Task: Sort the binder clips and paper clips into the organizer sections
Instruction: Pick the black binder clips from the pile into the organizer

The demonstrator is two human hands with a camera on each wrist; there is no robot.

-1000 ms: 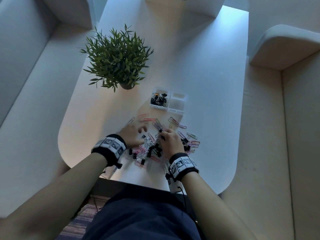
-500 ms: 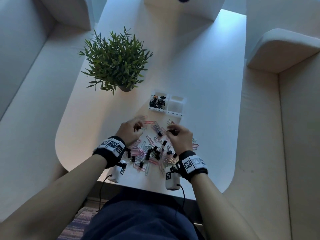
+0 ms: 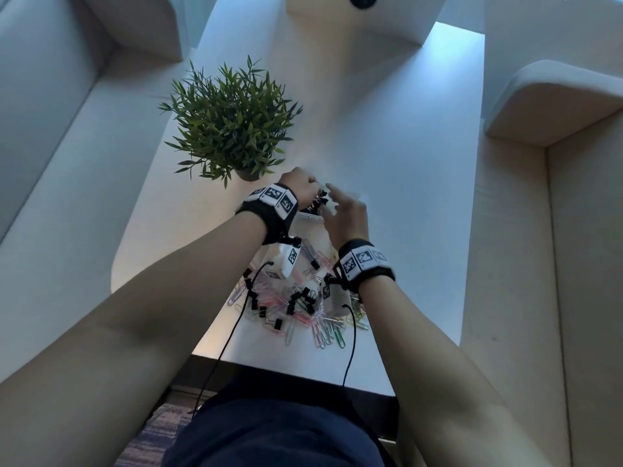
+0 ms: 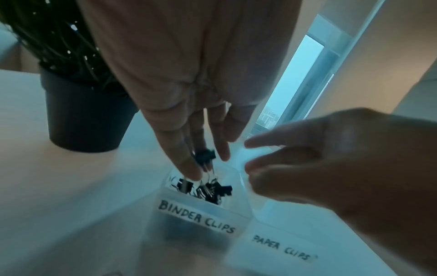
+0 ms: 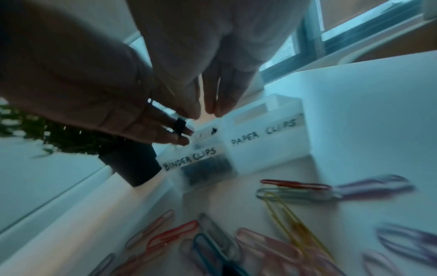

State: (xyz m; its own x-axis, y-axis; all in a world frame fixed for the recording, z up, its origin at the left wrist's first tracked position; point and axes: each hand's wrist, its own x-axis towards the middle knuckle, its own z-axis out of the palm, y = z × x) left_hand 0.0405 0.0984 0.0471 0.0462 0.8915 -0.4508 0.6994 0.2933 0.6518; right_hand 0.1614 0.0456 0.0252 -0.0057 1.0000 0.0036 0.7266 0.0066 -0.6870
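The clear organizer lies mostly hidden under both hands. Its left section, labelled BINDER CLIPS, holds several black binder clips. The section labelled PAPER CLIPS looks empty. My left hand hangs fingers-down over the binder section and pinches a black binder clip. My right hand hovers just to its right over the organizer, fingers straight and spread, holding nothing. A mixed pile of coloured paper clips and black binder clips lies on the white table near its front edge.
A potted green plant in a dark pot stands just left of the organizer. Padded bench seats flank the narrow table. Cables from the wrist cameras trail over the clip pile.
Both hands left the pile and moved forward to the organizer. The left carried a binder clip over the binder section. The right hand now has its fingers spread.
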